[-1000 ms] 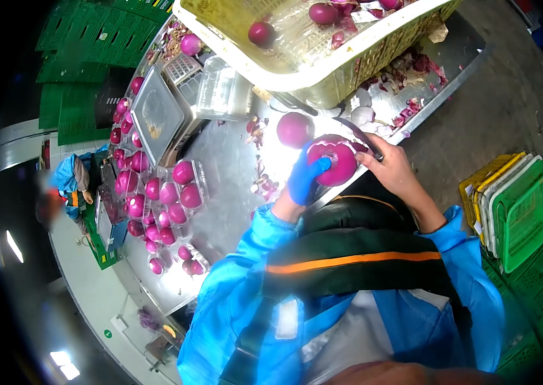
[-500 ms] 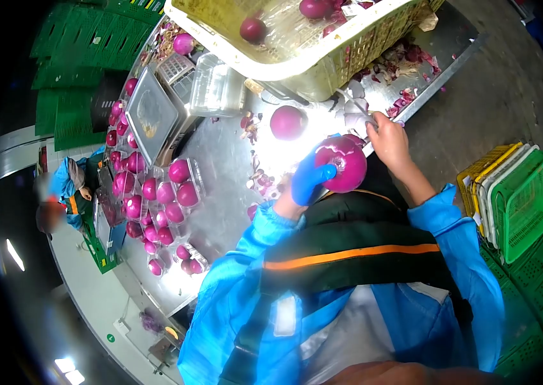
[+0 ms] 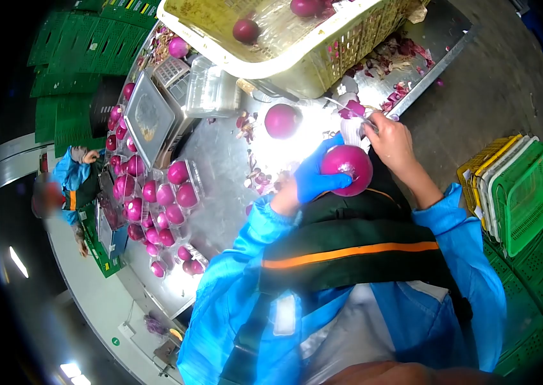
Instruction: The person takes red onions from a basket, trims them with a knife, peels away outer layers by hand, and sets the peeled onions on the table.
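My left hand, in a blue glove, is wrapped round a large peeled red onion in front of my apron. My bare right hand grips a small knife, its thin blade pointing up and left over the table edge. A piece of purple onion skin is by the blade. Another peeled red onion sits on the metal table just beyond my left hand, with skin scraps around it.
A yellow crate with onions stands at the table's back. Left are a scale, clear plastic boxes and many packed onions. Stacked baskets stand right. A co-worker is at far left.
The onion in my left hand has turned, its pale cut streak no longer facing me. A purple skin piece now shows at the blade. The co-worker's arms have moved.
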Demonstrator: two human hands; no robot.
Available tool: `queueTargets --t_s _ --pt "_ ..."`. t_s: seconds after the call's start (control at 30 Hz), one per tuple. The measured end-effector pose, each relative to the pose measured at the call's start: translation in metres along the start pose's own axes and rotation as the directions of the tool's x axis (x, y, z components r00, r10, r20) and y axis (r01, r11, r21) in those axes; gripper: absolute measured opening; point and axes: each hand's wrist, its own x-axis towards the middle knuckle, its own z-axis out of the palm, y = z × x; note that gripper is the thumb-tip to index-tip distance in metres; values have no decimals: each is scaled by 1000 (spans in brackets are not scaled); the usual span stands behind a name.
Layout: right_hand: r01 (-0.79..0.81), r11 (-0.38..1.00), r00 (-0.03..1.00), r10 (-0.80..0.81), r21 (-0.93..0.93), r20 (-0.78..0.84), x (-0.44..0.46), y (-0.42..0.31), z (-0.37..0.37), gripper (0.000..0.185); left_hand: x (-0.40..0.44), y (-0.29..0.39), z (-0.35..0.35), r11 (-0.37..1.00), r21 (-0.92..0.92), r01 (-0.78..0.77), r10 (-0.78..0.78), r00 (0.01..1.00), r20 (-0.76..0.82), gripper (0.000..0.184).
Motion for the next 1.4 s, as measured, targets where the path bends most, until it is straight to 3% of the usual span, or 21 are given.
queueTargets --t_s 0.1,0.17,0.23,0.27,0.3,0.37,0.4,0.43,0.5,0.6,0.7,0.73,0.77,0.83,0.93,0.97,1.03,1.13,1.23,1.3,1.4 --pt "-220 936 975 218 275 36 -9 4 0 45 7 -5 -5 992 125 -35 34 999 11 78" --pt "-353 787 933 256 506 252 -14 7 -2 57 9 3 -10 989 147 2 -6 999 32 79" --pt "-541 561 820 188 626 541 -16 -2 -19 58 13 -8 -8 996 39 -78 80 996 -50 87" --pt "-587 413 796 136 696 590 -16 -7 -24 57 16 -12 -5 992 -13 -123 121 988 -97 91" --pt "-570 405 812 140 715 567 -16 -4 -22 57 13 9 10 933 -296 -207 159 971 -179 83" --pt "-531 387 842 147 754 518 -19 3 -14 56 22 -31 5 798 -581 -159 125 987 -98 75" --pt "-427 520 895 129 740 426 -18 -4 -13 55 11 -21 16 701 -713 15 -54 998 -32 70" --pt "-319 644 938 109 696 329 -17 -12 -12 55 12 -21 13 675 -736 51 -99 995 -21 69" --pt "-140 731 986 44 668 159 -16 -14 -6 55 16 -24 4 613 -780 124 -188 982 8 65" --pt "-250 772 967 167 585 194 -7 -21 -12 47 16 -28 0 592 -796 127 -163 986 36 59" --pt "-158 932 986 167 325 0 3 -22 -7 38 13 -17 8 596 -798 91 -74 996 58 61" --pt "-207 964 978 199 170 60 8 -7 1 32 11 -15 11 589 -805 75 -31 997 70 62" --pt "-284 948 953 263 140 150 11 7 7 34 12 -14 10 651 -758 24 7 999 38 63" --pt "-271 952 962 267 144 50 8 -2 -1 38 13 -11 5 757 -647 -96 98 995 -32 66" --pt "-135 935 987 98 329 125 4 -28 -30 42 6 7 5 920 -380 -94 12 977 -212 67" --pt "-97 951 984 47 293 173 0 -39 -40 42 6 14 6 928 -365 -83 17 983 -181 68" --pt "286 941 958 -276 182 -79 -4 -35 -28 37 6 25 9 940 -334 -62 22 992 -122 71" --pt "408 913 910 -404 28 -98 -4 -40 -32 27 10 21 6 957 -288 30 -68 990 -122 75" --pt "333 943 933 -332 -14 -141 2 -36 -28 19 10 -1 -3 994 78 -75 84 990 -115 85" --pt "77 997 985 -80 -22 -152 9 -10 -5 25 9 -12 -4 973 197 -121 146 982 -122 94" --pt "-116 977 988 131 -181 76 5 14 -5 33 9 -9 -2 968 205 -142 173 974 -144 105"
